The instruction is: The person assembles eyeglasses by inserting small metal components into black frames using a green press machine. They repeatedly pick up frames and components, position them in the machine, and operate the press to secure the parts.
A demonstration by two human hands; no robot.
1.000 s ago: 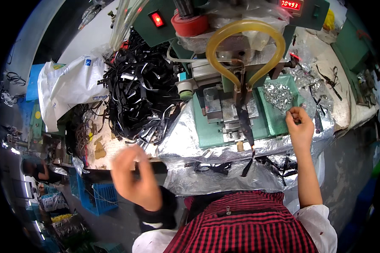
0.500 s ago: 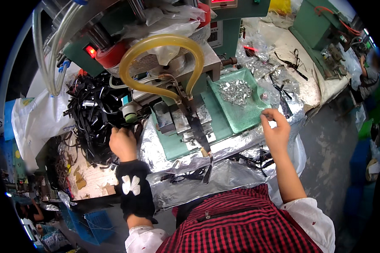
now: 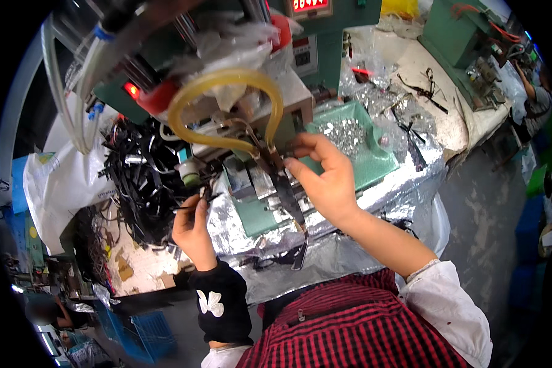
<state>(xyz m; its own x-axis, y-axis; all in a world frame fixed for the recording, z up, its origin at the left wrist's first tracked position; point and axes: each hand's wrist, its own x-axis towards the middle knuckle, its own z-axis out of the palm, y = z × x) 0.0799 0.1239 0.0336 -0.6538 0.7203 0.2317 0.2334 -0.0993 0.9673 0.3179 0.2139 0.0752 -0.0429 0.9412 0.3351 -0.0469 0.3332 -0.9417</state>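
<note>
My left hand (image 3: 193, 234) has thumb and fingertips pinched on a thin black strap (image 3: 181, 209), just in front of a tangled heap of black straps (image 3: 140, 184). My right hand (image 3: 330, 184) reaches to the middle of the green press, its thumb and fingers bent together beside the dark central tool (image 3: 283, 187); anything between its fingertips is too small to make out. Another black strap (image 3: 300, 250) hangs off the front of the press bed. A green tray (image 3: 374, 165) with small shiny metal pieces (image 3: 345, 135) lies behind my right hand.
A yellow hose (image 3: 227, 75) loops above the press bed. A round green button (image 3: 191, 178) sits at its left. Silver foil (image 3: 227, 230) covers the table front. A second green machine (image 3: 451, 52) stands far right, with people farther off. A blue crate (image 3: 153, 334) is at lower left.
My right hand has moved left from the tray's edge to the press tool. My left hand has come away from the heap, slightly right and nearer me, with a strap in its fingers.
</note>
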